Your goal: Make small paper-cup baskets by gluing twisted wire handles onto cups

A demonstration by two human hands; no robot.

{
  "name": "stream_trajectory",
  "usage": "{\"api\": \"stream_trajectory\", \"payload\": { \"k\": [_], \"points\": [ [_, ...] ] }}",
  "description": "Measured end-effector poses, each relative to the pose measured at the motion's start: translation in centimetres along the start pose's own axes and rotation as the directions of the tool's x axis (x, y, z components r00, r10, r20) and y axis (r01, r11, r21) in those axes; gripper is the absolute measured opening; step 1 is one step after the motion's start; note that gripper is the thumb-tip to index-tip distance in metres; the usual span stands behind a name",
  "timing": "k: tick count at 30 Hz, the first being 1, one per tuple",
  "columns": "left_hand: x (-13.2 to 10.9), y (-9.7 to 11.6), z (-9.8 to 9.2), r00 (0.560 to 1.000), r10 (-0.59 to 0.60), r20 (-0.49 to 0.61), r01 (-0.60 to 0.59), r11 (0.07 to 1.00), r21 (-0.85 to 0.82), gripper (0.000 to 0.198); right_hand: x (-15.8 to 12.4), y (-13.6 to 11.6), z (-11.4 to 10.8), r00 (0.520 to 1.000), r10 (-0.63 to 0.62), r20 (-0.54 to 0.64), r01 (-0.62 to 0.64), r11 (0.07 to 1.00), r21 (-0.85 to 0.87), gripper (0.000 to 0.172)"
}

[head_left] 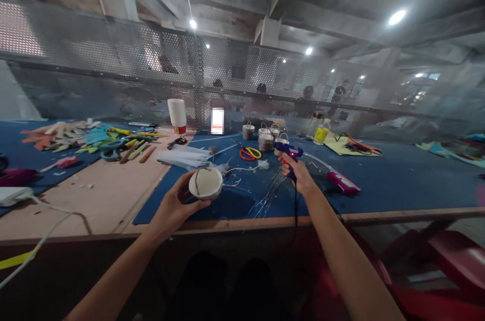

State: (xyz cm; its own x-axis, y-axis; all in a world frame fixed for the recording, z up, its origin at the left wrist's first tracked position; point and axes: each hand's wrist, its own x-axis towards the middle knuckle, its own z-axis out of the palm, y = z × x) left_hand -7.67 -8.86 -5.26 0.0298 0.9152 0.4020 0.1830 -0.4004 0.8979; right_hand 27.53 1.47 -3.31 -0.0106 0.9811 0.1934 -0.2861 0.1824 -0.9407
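A small white cup (210, 183) with a thin wire handle across its mouth is held in my left hand (175, 205), tilted so its inside faces me. My right hand (296, 170) is wrapped round a blue hot glue gun (285, 149) with a small red light, its nozzle pointing left. The two hands are apart. Beyond the glue gun stand several small buckets (266, 141) with wire handles. Between the hands lie scissors (250, 153) with red and yellow handles. Loose thin wires (265, 197) are scattered just left of my right hand.
Left are a stack of paper cups (177, 115), coloured strips (91, 137) and white sheets (185, 156). To the right lie a magenta glue gun (343, 182), a yellow-labelled bottle (322, 132) and yellow paper (348, 145). A perforated metal screen (227, 66) stands behind the table.
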Motion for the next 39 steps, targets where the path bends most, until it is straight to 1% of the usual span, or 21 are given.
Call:
{"api": "stream_trajectory", "payload": {
  "k": [3, 7, 11, 13, 20, 24, 27, 30, 33, 36, 39],
  "points": [
    [-0.1, 0.3, 0.0, 1.0, 0.001, 0.011, -0.001, 1.0, 0.015, 0.077, 0.0, 0.1, 0.1, 1.0, 0.004, -0.002, -0.004, 0.999, -0.041, 0.035],
    [-0.2, 0.2, 0.0, 0.999, 0.042, -0.033, -0.041, 0.999, 0.035, 0.076, 0.1, 0.4, 0.0, 1.0, -0.017, -0.022, 0.013, 0.991, -0.132, 0.036],
    [-0.2, 0.2, 0.0, 0.999, 0.046, -0.005, -0.046, 0.999, 0.026, 0.074, 0.4, 1.0, -0.4, 0.998, -0.017, -0.06, 0.0, 0.961, -0.275, 0.037],
    [-0.3, 0.3, 0.0, 0.998, 0.055, 0.001, -0.055, 0.998, 0.027, 0.073, 0.6, 1.3, -0.6, 0.997, -0.013, -0.079, -0.013, 0.948, -0.319, 0.037],
    [-0.5, 0.4, 0.1, 0.995, 0.097, -0.017, -0.097, 0.995, 0.007, 0.071, 0.3, 1.3, -0.4, 0.997, -0.03, -0.076, 0.001, 0.931, -0.364, 0.041],
    [-0.5, 0.2, 0.1, 0.996, 0.094, -0.002, -0.094, 0.995, 0.022, 0.072, 0.1, 1.1, -0.2, 0.997, -0.029, -0.078, -0.002, 0.931, -0.365, 0.044],
    [-0.5, 0.1, 0.1, 0.996, 0.085, -0.003, -0.085, 0.996, 0.031, 0.074, 0.3, 1.2, -0.4, 0.994, -0.048, -0.099, 0.005, 0.917, -0.4, 0.046],
    [-0.4, -0.2, 0.0, 0.999, 0.046, -0.002, -0.046, 0.997, 0.059, 0.077, 0.5, 1.2, -0.7, 0.985, -0.099, -0.142, 0.018, 0.874, -0.486, 0.048],
    [-0.2, -0.6, -0.1, 1.0, 0.019, 0.014, -0.02, 0.994, 0.104, 0.078, 0.5, 1.1, -0.8, 0.973, -0.152, -0.174, 0.013, 0.787, -0.617, 0.052],
    [0.0, -0.9, -0.2, 1.0, -0.004, 0.028, 0.0, 0.988, 0.156, 0.077, 0.5, 0.9, -0.7, 0.969, -0.152, -0.196, -0.024, 0.729, -0.684, 0.055],
    [0.1, -0.8, -0.1, 0.999, -0.017, 0.034, 0.011, 0.985, 0.171, 0.075, 0.5, 0.9, -0.7, 0.964, -0.147, -0.223, -0.053, 0.712, -0.7, 0.055]
  ]
}}
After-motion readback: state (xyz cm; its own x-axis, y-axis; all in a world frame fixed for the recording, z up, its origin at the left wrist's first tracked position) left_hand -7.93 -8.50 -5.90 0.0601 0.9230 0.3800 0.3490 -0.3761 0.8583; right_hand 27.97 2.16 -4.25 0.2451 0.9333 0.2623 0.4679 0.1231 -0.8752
